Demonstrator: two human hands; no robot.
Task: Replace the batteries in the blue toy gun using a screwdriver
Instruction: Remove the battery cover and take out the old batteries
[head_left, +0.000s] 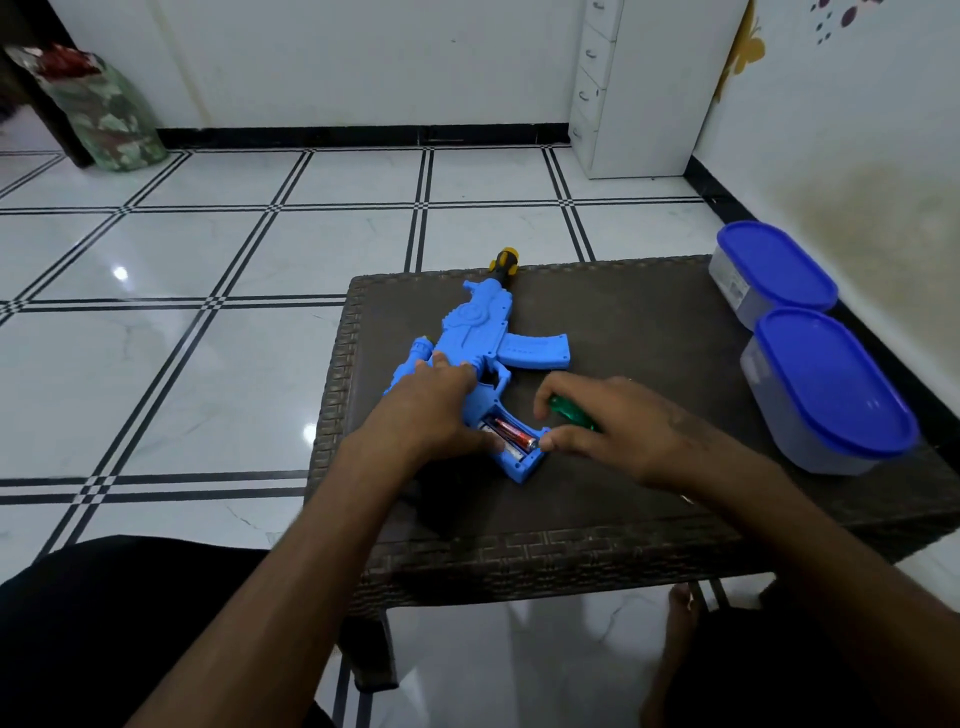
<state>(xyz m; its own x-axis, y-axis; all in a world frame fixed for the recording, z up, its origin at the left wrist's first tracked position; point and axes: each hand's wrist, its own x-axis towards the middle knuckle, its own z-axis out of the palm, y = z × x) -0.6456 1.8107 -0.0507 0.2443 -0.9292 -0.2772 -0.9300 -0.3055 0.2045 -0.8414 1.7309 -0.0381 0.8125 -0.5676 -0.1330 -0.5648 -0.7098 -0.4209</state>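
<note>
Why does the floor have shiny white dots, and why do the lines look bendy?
Head view: the white dots are lamp glare on the glossy floor tiles; the wide-angle lens bows the black tile lines and the table edges; the toy gun is fairly sharp, while the forearms near the camera look softer.

Both bare forearms are reaching forward: the left hand (441, 400) is lying flat, fingers extended, while the right hand (613, 431) is curling its fingers in a grip.
</note>
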